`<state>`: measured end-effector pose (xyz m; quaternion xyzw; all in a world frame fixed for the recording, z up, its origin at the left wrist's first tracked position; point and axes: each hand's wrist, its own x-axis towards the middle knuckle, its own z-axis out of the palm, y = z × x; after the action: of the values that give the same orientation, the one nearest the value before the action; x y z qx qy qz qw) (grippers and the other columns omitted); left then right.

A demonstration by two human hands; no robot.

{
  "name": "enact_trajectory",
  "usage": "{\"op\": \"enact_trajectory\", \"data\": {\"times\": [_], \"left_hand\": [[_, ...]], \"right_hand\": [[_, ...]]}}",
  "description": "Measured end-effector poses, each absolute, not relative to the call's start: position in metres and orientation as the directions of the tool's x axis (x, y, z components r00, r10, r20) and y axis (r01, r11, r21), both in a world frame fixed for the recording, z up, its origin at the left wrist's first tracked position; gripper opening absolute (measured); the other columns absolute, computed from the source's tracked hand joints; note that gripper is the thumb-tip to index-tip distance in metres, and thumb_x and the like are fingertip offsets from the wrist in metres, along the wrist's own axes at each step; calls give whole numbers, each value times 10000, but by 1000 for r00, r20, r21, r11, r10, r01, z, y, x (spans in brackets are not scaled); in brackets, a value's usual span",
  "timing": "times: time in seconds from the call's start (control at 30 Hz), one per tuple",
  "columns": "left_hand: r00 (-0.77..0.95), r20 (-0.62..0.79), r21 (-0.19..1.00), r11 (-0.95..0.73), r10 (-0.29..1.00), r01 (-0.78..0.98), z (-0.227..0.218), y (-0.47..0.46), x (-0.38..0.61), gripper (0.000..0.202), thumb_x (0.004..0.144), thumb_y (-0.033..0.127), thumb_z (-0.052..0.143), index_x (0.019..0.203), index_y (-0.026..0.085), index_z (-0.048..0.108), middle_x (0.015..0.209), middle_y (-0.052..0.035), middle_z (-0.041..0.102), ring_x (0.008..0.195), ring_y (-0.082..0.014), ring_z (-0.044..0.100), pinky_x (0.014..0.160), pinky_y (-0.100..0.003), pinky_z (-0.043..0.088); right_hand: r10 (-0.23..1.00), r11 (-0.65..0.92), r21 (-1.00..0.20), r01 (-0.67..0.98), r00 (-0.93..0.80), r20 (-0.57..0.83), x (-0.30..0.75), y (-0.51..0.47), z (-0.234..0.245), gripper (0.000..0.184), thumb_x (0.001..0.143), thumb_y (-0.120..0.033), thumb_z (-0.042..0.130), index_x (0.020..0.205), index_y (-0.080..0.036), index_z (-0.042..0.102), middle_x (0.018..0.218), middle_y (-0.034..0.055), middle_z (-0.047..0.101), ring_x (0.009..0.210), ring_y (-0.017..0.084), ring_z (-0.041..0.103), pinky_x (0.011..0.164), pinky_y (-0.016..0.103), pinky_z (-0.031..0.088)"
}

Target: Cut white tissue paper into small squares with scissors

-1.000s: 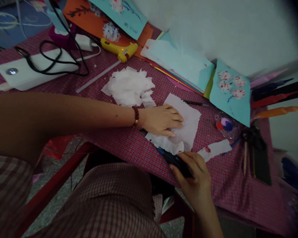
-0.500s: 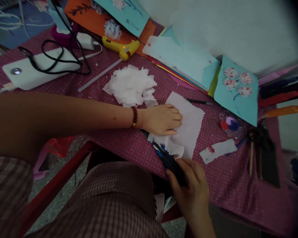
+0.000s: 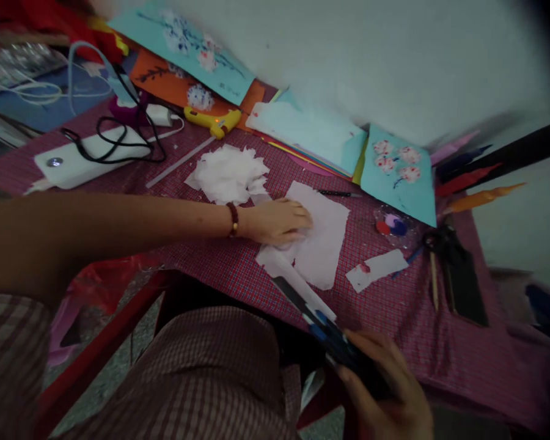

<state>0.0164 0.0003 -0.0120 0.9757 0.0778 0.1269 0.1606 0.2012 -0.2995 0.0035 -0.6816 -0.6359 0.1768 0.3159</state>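
My left hand lies flat, fingers stretched out, on the left edge of a white tissue sheet spread on the red checked tablecloth. A dark bead bracelet circles that wrist. My right hand sits low at the table's front edge, fingers wrapped round the dark handles of blue scissors. A narrow white tissue strip runs along the scissors' blades, from the sheet's lower left corner towards the handles.
A pile of white tissue pieces lies behind my left wrist. A yellow glue gun, a white power strip with black cable, coloured paper sheets, a paint dish, black scissors and a paint-stained scrap surround the sheet.
My right hand has pulled the scissors back and down, away from the sheet, with a tissue strip along the blades. The view has tilted up. My left hand stays on the sheet.
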Motion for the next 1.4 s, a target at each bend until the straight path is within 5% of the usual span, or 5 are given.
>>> {"op": "enact_trajectory", "data": {"times": [0.27,0.5,0.9,1.07,1.4], "left_hand": [[914,26,501,-797,405,338,35,-22,2,229,868,237,495,947,149,691,932,-77,712,836,-175,650,748,-264,449],[978,-49,334,-919,204,208,37,-114,26,565,768,555,655,1162,152,611,1098,-122,662,998,-310,617,868,-422,478],[973,-57,128,-965,222,227,28,-142,101,198,848,279,506,998,178,587,1007,-111,654,905,-264,631,762,-384,512],[872,-70,546,-713,484,439,40,-81,134,67,758,154,502,741,207,541,664,3,580,621,-154,550,594,-277,440],[745,-79,631,-545,663,552,38,0,203,108,793,183,529,878,144,582,696,-39,632,600,-139,580,536,-247,464]], "right_hand": [[787,-85,-987,135,617,17,254,-288,-14,460,744,-388,745,1174,-247,659,1079,93,700,977,278,658,755,372,536],[843,6,-1000,24,537,18,253,-264,-28,505,721,-474,761,1161,-253,651,984,67,697,838,220,640,718,347,518],[778,282,-876,-390,628,-29,263,-269,-26,463,665,-512,774,1014,-233,656,775,25,672,640,184,615,533,300,499],[790,324,-827,-460,612,-30,265,-272,-29,435,679,-503,764,1000,-233,648,787,22,665,619,164,586,533,285,486],[806,333,-810,-482,592,-21,267,-274,-33,451,703,-531,747,1009,-217,643,770,26,655,613,164,583,537,285,475]]}}
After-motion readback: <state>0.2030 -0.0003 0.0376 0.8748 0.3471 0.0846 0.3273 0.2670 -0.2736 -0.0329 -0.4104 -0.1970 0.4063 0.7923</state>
